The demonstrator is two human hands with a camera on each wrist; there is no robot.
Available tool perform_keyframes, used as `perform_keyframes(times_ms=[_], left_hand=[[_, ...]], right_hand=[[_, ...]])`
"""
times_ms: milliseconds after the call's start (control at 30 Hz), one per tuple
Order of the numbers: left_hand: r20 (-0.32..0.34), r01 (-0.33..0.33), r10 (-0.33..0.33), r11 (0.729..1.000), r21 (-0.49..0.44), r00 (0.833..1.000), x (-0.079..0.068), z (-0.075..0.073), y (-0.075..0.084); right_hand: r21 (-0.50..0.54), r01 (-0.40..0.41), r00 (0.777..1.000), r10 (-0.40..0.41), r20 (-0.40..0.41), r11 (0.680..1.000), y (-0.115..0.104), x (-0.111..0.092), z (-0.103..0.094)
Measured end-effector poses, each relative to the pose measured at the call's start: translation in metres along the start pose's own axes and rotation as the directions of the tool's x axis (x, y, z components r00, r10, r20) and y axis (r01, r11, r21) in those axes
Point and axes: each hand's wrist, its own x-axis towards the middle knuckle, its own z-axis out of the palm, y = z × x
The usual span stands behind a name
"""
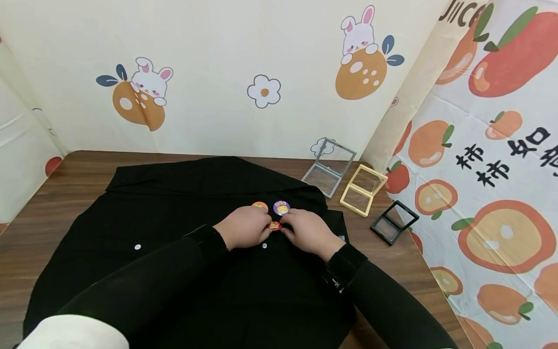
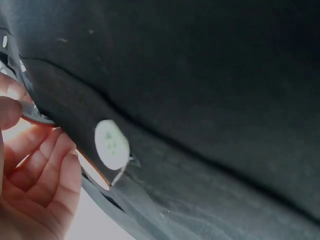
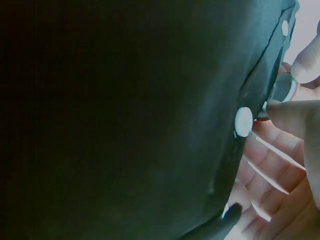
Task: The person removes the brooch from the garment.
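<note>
Tabletop [image 1: 78, 182], two hands [image 1: 245, 227], three badges [image 1: 281, 208]

wd tbl [image 1: 69, 194] | on top: blk garment [image 1: 174, 213] | gry frame [image 1: 329, 169] | ylw frame [image 1: 361, 191] | blk frame [image 1: 394, 223]

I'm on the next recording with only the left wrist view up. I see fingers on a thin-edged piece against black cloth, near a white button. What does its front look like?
Observer: The head view shows a red badge with yellow print, pinched between the left hand and the right hand.
Operator: Is anything lying just beyond the right hand's fingers?
Observer: Yes, a purple badge on the black garment.
Operator: And off to the right of the garment?
Observer: Three open frames stand on the wooden table: a grey frame, a yellow frame and a black frame.
</note>
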Motion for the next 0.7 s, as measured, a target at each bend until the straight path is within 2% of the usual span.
perform_keyframes(times_ms=[133,267,433,567,700], left_hand=[[-0.010,0.052,-0.054,0.990,-0.132,0.999,0.0011,0.0014,-0.0023],[-0.015,0.102,-0.109,0.963,-0.249,0.994,0.0001,0.0000,-0.0042],[-0.007,0.163,-0.176,0.925,-0.342,0.984,-0.0019,-0.0056,-0.0053],[-0.010,0.187,-0.207,0.902,-0.390,0.978,-0.0028,-0.0063,-0.0067],[-0.012,0.218,-0.252,0.860,-0.462,0.968,-0.0040,-0.0068,-0.0073]], right_hand=[[0.041,-0.025,1.000,0.025,0.011,0.999,0.0007,0.0002,-0.0009],[0.079,-0.052,0.999,0.052,0.010,0.996,0.0007,0.0010,-0.0024],[0.104,-0.072,0.997,0.073,-0.006,0.992,-0.0003,0.0037,-0.0038],[0.122,-0.105,0.994,0.106,-0.004,0.987,-0.0017,0.0062,-0.0041],[0.141,-0.146,0.989,0.146,0.011,0.979,-0.0029,0.0092,-0.0030]])
